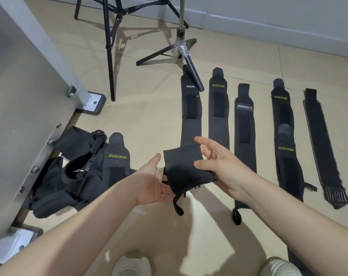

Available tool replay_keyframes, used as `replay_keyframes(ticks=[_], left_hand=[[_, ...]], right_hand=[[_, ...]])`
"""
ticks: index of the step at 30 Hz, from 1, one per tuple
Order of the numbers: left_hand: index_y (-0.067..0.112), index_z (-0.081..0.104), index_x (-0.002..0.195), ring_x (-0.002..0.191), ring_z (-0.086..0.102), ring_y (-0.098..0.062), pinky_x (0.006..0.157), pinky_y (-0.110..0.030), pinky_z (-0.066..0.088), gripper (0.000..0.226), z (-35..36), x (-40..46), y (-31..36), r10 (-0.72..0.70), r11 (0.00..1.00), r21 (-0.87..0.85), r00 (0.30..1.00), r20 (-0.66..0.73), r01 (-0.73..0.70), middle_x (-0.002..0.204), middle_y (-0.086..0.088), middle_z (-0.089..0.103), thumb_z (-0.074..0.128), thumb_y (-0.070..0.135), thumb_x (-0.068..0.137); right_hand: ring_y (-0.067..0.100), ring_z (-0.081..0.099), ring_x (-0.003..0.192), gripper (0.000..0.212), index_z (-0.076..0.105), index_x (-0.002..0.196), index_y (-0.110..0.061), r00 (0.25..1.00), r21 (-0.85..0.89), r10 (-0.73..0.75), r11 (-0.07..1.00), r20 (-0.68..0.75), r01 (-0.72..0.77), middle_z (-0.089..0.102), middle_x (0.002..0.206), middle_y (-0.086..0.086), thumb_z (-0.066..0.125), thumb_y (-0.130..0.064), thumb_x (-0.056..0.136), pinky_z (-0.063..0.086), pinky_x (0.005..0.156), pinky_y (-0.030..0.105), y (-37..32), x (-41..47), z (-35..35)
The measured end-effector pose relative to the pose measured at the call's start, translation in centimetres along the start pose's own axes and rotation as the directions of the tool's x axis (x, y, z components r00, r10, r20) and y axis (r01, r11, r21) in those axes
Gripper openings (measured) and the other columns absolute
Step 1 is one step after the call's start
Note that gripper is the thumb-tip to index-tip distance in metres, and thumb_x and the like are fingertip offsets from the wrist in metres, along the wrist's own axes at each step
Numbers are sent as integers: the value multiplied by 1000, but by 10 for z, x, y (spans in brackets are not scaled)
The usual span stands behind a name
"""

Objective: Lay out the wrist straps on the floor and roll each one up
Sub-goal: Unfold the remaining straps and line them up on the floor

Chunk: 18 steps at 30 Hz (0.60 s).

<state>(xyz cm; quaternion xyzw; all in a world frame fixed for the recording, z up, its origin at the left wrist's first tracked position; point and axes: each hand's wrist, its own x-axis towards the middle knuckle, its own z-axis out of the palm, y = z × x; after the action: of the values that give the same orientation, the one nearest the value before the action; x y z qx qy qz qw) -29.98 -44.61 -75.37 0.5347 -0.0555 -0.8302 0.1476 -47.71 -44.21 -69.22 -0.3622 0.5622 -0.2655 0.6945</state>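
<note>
Several black wrist straps lie flat side by side on the beige floor, among them the leftmost strap (190,114) and a "XUEYING" strap (218,112). The near end of the leftmost strap is folded up into a thick wad (184,168) held above the floor. My right hand (219,162) pinches that wad between thumb and fingers. My left hand (153,182) lies palm-up under the wad's left edge with straight fingers touching it. A thumb loop (178,205) dangles below the wad.
A heap of tangled black straps (79,172) lies at the left beside a grey metal table leg and base (93,102). Two tripod stands (181,50) stand behind the row; one leg rests on the leftmost strap. My shoes (132,265) show at the bottom.
</note>
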Motion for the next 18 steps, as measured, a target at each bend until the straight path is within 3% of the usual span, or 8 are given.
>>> replay_keyframes(ticks=[5, 7, 9, 10, 12, 14, 16, 18], left_hand=[[7, 54, 126, 109, 60, -31, 84, -40, 48, 63, -4, 23, -9, 108, 974, -190, 991, -79, -121, 119, -15, 65, 40, 58, 93], [6, 52, 123, 102, 64, -28, 82, -40, 49, 47, -10, 28, -5, 196, 954, -198, 968, -157, -225, 113, -12, 68, 51, 42, 94], [0, 56, 125, 102, 65, -26, 87, -35, 50, 37, -13, 29, 0, 282, 942, -128, 940, -193, -309, 114, -13, 67, 56, 20, 93], [0, 58, 123, 100, 65, -25, 88, -34, 50, 33, -12, 26, 1, 314, 936, -97, 928, -202, -338, 112, -14, 68, 56, 13, 92], [2, 62, 115, 94, 65, -24, 84, -32, 50, 26, -8, 14, 1, 416, 908, 15, 896, -155, -419, 106, -14, 69, 55, 6, 90], [10, 61, 114, 96, 65, -23, 82, -31, 51, 30, -4, 0, -5, 518, 839, 174, 855, 33, -515, 107, -12, 68, 56, 1, 86], [20, 56, 121, 105, 64, -21, 88, -31, 52, 47, 0, -14, -17, 502, 781, 279, 827, 252, -559, 113, -6, 68, 57, -2, 80], [27, 51, 127, 106, 64, -15, 86, -26, 51, 58, 2, -24, -31, 426, 746, 352, 811, 402, -566, 115, 0, 68, 53, -13, 84]], right_hand=[[16, 43, 133, 75, 35, 142, -24, 950, -125, 84, 991, 300, -48, 44, 146, 4, 52, 16, 81, 37, 107, 33, 27, -16, -3], [13, 57, 118, 65, 43, 136, -20, 898, -285, 203, 954, 391, -91, 55, 134, 9, 47, 18, 83, 49, 96, 31, 36, -21, -8], [21, 60, 114, 56, 50, 130, -15, 842, -378, 283, 920, 460, -103, 60, 125, 12, 52, 11, 81, 46, 99, 47, 45, -21, -14], [20, 59, 115, 54, 50, 130, -14, 828, -373, 306, 919, 471, -127, 61, 124, 9, 55, 5, 79, 44, 101, 45, 52, -17, -19], [13, 55, 116, 62, 45, 135, -7, 837, -175, 304, 952, 455, -251, 59, 125, -1, 65, -15, 77, 41, 105, 33, 64, -4, -27], [22, 48, 118, 89, 39, 138, 0, 882, 239, 340, 873, 327, -425, 54, 132, 9, 73, -50, 72, 36, 110, 39, 72, 13, -32], [34, 52, 121, 89, 41, 136, 3, 902, 497, 366, 753, 227, -431, 51, 136, 21, 49, -68, 82, 46, 99, 45, 71, 29, -32], [37, 60, 110, 77, 45, 130, 5, 894, 613, 408, 662, 187, -431, 58, 126, 25, 37, -61, 92, 56, 79, 46, 67, 39, -29]])
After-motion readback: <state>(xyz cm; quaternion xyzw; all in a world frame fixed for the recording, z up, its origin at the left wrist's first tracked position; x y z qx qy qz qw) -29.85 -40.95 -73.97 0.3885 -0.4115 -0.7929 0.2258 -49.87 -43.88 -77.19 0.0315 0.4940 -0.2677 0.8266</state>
